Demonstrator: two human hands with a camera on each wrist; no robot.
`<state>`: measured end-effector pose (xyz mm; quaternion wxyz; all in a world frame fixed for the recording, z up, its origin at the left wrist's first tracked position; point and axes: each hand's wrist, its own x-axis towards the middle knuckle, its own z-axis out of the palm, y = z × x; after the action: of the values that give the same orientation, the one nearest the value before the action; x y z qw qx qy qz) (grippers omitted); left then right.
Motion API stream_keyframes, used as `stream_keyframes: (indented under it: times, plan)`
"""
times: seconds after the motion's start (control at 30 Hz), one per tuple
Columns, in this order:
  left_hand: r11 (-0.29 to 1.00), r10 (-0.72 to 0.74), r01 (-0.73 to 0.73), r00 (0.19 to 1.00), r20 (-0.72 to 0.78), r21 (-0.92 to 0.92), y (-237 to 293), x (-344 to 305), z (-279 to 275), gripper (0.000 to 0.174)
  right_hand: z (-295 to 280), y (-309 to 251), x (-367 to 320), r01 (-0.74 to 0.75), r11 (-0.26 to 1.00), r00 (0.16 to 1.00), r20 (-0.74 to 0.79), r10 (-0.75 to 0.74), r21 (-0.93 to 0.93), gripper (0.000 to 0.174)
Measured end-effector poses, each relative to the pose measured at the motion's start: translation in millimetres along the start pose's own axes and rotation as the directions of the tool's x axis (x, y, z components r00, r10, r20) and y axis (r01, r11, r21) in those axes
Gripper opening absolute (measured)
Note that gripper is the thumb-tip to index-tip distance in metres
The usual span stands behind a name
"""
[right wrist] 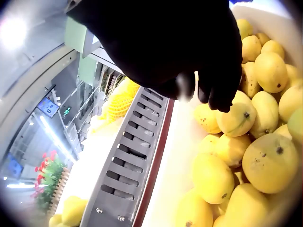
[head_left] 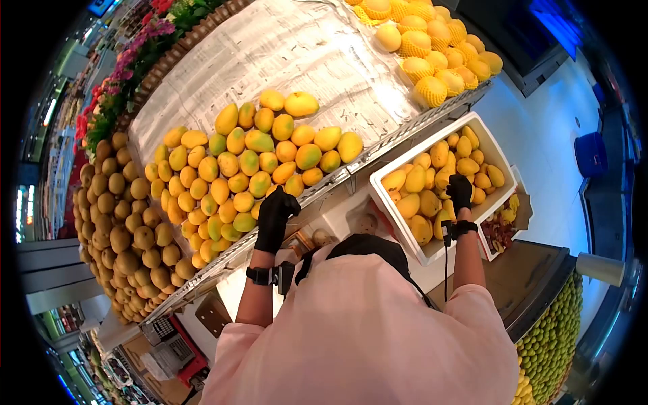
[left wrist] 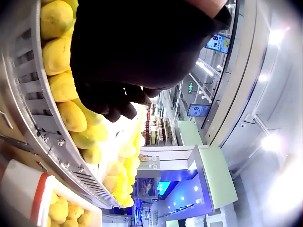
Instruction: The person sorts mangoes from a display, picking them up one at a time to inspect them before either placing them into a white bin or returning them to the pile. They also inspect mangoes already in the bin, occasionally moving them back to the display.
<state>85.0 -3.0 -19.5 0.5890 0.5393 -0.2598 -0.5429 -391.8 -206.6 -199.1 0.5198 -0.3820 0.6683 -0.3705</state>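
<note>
Reaching over boxed mangoes (right wrist: 270, 163), right hand (right wrist: 175, 47), left hand (head_left: 274, 217) near rack (head_left: 359, 165), each grip loosely open

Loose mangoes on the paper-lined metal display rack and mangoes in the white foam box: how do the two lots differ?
The display mangoes include many with green patches, while the boxed mangoes look mostly yellow to orange. The display mangoes spread across pale printed paper; the boxed mangoes are heaped within the walls of the white foam box. Both lots are rounded, oval fruit.
</note>
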Motion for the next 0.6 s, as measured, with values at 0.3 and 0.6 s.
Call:
stream_keyframes:
  times: [0.3, 0.6]
  plan:
    - [0.994, 0.008, -0.022, 0.993, -0.121, -0.111, 5, -12, -60, 0.036, 75, -50, -50, -0.012, 0.987, 0.966, 0.258, -0.030, 0.161, 0.016]
    - [0.979, 0.013, -0.073, 0.954, -0.300, -0.188, 13, -29, -118, 0.040, 129, -86, -99, 0.044, 0.995, 0.938, 0.338, -0.074, 0.094, 0.018]
